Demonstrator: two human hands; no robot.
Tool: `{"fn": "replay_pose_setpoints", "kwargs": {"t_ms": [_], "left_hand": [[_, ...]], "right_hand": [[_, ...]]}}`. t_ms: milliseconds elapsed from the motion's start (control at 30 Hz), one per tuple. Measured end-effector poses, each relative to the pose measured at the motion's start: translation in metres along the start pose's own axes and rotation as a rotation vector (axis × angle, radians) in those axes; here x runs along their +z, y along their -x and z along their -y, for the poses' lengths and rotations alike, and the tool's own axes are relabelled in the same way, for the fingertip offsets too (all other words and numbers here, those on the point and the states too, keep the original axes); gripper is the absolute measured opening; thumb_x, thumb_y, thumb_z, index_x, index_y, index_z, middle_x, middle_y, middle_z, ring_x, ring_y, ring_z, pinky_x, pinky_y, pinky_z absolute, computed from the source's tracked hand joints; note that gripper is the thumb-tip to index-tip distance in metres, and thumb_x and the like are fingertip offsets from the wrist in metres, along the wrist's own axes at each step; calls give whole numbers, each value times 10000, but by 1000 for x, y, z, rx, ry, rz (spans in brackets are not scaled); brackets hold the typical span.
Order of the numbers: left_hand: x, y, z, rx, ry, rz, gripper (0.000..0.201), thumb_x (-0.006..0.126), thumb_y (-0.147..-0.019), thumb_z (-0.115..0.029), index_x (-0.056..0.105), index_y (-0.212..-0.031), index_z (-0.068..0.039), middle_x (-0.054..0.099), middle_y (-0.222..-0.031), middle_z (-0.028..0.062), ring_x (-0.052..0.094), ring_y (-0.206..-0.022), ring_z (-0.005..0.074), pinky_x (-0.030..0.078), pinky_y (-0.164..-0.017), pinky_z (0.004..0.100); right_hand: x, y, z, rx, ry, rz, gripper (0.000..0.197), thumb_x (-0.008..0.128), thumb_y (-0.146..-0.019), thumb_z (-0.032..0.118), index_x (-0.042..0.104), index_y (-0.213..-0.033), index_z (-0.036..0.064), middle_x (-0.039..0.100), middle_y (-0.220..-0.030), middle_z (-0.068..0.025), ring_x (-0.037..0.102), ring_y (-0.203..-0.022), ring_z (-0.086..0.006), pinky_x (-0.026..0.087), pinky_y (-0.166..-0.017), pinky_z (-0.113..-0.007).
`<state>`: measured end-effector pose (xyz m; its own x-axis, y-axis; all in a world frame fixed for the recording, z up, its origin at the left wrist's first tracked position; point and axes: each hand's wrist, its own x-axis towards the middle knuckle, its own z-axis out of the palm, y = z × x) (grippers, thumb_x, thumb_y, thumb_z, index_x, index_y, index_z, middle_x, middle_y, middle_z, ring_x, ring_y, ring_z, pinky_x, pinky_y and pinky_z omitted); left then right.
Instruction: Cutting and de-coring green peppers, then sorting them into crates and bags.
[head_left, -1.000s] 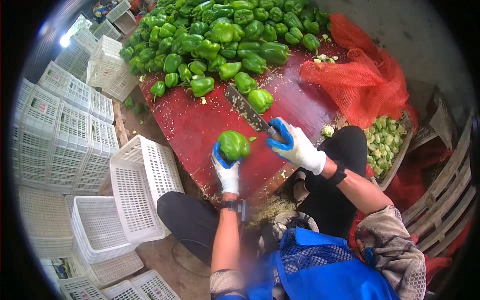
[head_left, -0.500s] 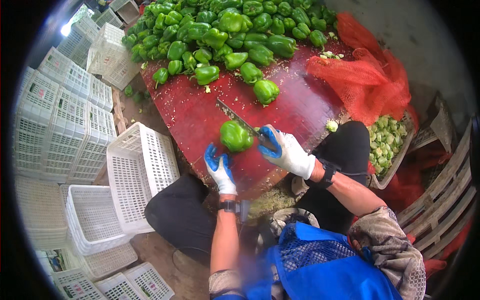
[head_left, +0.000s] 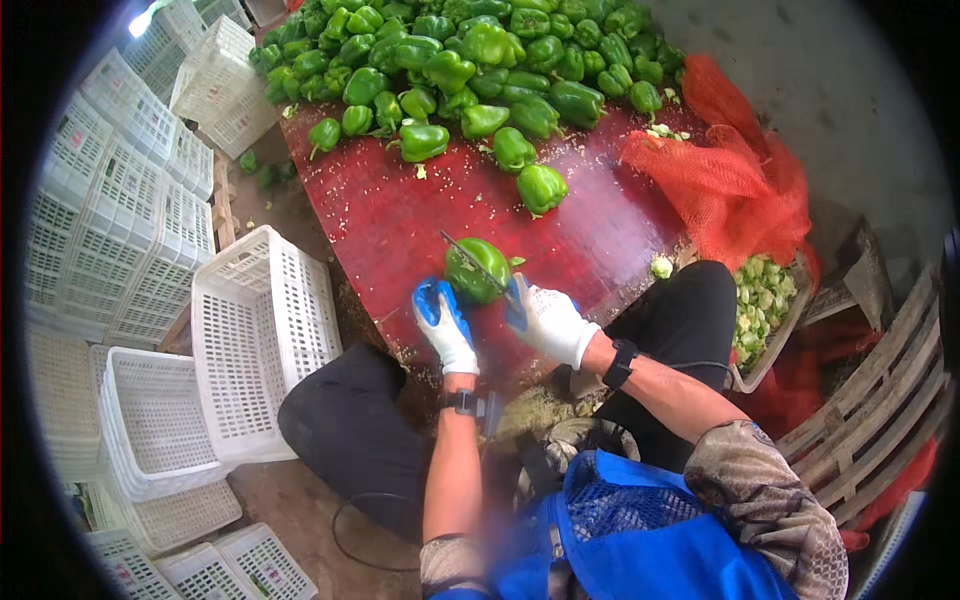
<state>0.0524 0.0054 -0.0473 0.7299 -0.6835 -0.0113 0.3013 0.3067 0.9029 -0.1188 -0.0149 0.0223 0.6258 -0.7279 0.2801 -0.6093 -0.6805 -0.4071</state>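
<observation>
A green bell pepper [head_left: 464, 279] lies on the red tabletop [head_left: 380, 220] close in front of me, its stem end toward the right. In a white glove with blue fingertips, my left hand [head_left: 445, 328] holds the pepper's near left side with bent fingers. My right hand [head_left: 550, 322], gloved the same way, is closed round the handle of a knife [head_left: 474, 258]. The blade lies slantwise over the top of the pepper; whether it has cut in, I cannot tell. Another green pepper [head_left: 541, 189] rests just beyond, at the near end of the heap.
A big heap of green peppers [head_left: 480, 60] covers the table's far part. Red mesh netting [head_left: 735, 180] drapes over its right side. By my right knee is a crate of cut pepper pieces [head_left: 762, 305]. White plastic crates [head_left: 262, 350] stand and stack along the left. Pale seeds dot the tabletop.
My left hand has come up against the pepper, its fingers drawn in. The knife has moved from behind the pepper to across its top, and the pepper has turned, showing its stem.
</observation>
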Motion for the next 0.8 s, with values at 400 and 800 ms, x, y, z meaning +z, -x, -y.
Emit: {"fn": "replay_pose_setpoints", "kwargs": {"t_ms": [400, 800], "left_hand": [[17, -4, -8, -24, -182, 88, 327, 713, -882, -108, 534, -1147, -37, 512, -994, 27, 493, -850, 114, 463, -640, 247], [-11, -5, -15, -114, -142, -151, 235, 527, -965, -25, 551, -1195, 22, 603, -1085, 68, 573, -953, 195, 493, -856, 354]], "right_hand": [[23, -28, 2, 143, 86, 308, 454, 514, -868, 103, 467, -1232, -164, 673, -862, -220, 683, -743, -335, 540, -648, -420], [-2, -1, -16, 54, -198, 4, 461, 641, -862, 266, 469, -1157, -44, 629, -808, -210, 636, -689, -391, 510, -612, -483]]}}
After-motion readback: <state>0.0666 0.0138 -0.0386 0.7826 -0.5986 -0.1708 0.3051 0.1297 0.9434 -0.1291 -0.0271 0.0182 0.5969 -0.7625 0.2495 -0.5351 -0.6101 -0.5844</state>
